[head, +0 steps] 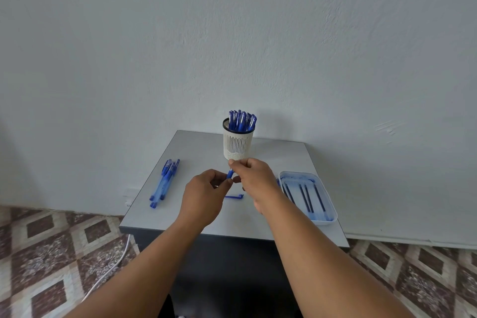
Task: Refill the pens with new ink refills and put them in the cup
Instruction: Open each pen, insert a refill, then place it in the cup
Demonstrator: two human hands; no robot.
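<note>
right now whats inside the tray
The tray holds about five dark refills lying lengthwise. Its near-left corner is hidden behind the right hand.

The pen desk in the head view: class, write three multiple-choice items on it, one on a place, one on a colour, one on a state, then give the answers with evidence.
1. Where does the tray of refills lie?
A. Right side of the table
B. Left side of the table
C. On the floor

2. What colour are the pens in the cup?
A. Red
B. Blue
C. Green

3. What are the hands doing?
A. Resting flat
B. Lifting the cup
C. Both holding one pen part

Answers:
1 A, the tray sits on the table beside the right hand.
2 B, blue pens stand in the white cup.
3 C, the left hand and right hand pinch a blue pen part.
</note>
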